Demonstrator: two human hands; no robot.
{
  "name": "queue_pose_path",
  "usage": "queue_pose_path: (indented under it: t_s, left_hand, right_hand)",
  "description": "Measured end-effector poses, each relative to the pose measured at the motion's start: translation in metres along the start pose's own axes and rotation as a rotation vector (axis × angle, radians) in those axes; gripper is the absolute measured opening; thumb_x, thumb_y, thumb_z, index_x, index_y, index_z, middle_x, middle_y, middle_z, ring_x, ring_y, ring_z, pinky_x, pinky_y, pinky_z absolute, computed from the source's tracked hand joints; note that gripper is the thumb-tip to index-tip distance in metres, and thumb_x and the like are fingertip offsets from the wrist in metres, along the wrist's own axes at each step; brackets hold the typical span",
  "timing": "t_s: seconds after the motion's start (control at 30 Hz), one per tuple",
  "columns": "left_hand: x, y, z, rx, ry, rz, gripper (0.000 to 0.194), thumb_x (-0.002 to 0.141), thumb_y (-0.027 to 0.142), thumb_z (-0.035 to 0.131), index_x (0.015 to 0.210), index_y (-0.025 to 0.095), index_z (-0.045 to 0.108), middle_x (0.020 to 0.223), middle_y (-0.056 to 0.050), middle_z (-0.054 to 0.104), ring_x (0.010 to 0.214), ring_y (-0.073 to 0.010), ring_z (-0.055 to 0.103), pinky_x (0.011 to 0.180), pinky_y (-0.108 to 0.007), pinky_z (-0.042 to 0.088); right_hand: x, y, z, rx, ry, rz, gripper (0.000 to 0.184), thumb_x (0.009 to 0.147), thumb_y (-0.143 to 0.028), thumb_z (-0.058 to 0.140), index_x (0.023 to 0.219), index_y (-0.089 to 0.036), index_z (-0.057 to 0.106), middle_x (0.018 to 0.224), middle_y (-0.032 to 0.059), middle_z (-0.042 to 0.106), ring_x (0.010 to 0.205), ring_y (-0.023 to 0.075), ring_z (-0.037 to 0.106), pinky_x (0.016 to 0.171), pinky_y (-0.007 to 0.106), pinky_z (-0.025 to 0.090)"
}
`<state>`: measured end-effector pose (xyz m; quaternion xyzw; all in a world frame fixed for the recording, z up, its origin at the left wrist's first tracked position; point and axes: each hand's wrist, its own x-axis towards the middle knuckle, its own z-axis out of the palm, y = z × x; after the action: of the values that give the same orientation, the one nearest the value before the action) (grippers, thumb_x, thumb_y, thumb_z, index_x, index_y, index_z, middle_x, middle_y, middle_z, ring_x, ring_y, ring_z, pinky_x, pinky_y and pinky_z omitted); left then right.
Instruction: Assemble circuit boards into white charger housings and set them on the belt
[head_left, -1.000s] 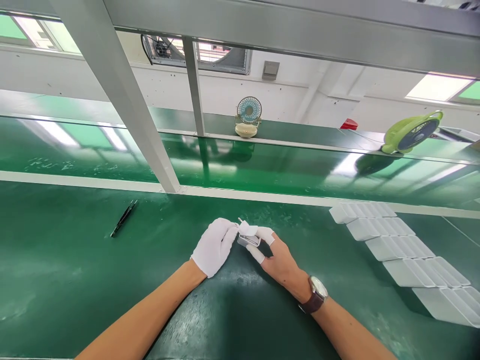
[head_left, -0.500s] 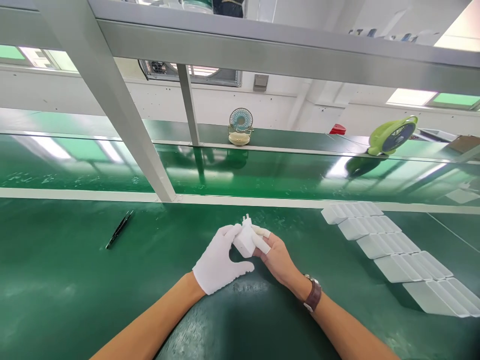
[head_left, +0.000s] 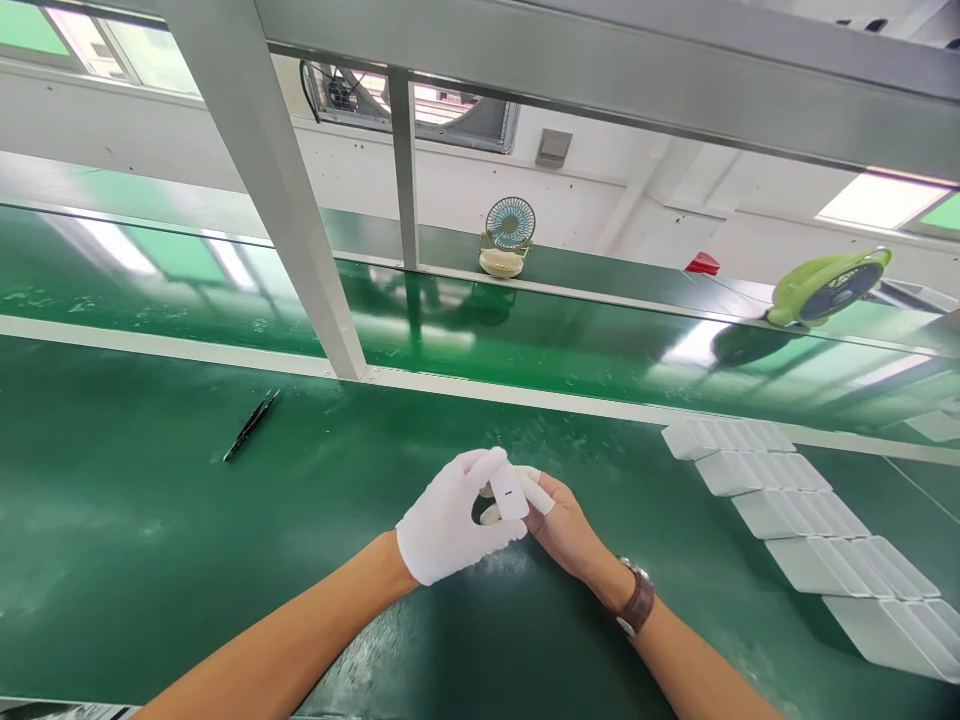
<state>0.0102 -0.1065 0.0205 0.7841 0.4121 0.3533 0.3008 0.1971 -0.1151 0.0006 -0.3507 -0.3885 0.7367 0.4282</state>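
A small white charger plug (head_left: 509,494) is gripped between both hands just above the green bench top (head_left: 150,520). My left hand (head_left: 450,520), in a white glove, pinches it from the left with thumb and fingers. My right hand (head_left: 559,520), bare but with white finger cots on its fingertips and a watch on the wrist, holds it from the right. The face with a small dark slot is turned toward me.
Black tweezers (head_left: 251,425) lie on the bench to the left. Rows of several white chargers (head_left: 795,520) lie in a diagonal band at right. Behind runs a green conveyor belt (head_left: 525,330), a slanted metal post (head_left: 300,230), a small blue fan (head_left: 508,235) and a green fan (head_left: 825,285).
The charger has been turned in my hands: first its prongs pointed up, now its slotted end faces me. Both hands stayed together at the bench's middle.
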Motion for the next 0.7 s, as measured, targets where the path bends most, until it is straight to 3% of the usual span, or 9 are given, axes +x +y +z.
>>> queue_pose_path:
  t_s: [0.37,0.57,0.7]
  left_hand:
    - [0.0,0.0012,-0.0015,0.034,-0.036,0.079,0.042,0.075,0.027,0.078,0.114,0.026,0.063,0.111,-0.006,0.065,0.1,-0.025,0.065,0.081,-0.037,0.056]
    - [0.001,0.0025,-0.0029,0.059,-0.072,0.068,0.045,0.078,0.029,0.076,0.121,0.03,0.062,0.113,-0.006,0.066,0.104,-0.0278,0.065,0.085,-0.041,0.056]
    - [0.0026,-0.0018,-0.0033,0.096,-0.035,0.049,0.06,0.083,0.024,0.068,0.139,0.032,0.05,0.119,-0.007,0.065,0.11,-0.0277,0.064,0.093,-0.045,0.054]
  right_hand:
    - [-0.002,0.0,0.0004,0.009,-0.022,-0.003,0.032,0.098,-0.045,0.06,0.119,-0.023,0.069,0.109,0.0085,0.075,0.091,0.0237,0.072,0.083,0.04,0.056]
    - [-0.0037,-0.0019,0.0023,-0.018,-0.001,0.009,0.036,0.097,-0.048,0.06,0.121,-0.023,0.068,0.104,0.0081,0.075,0.092,0.0249,0.072,0.081,0.04,0.057]
    - [-0.0009,0.0047,-0.0028,-0.145,0.144,-0.097,0.043,0.094,-0.05,0.064,0.128,-0.024,0.065,0.109,0.0079,0.073,0.089,0.0231,0.069,0.08,0.041,0.058]
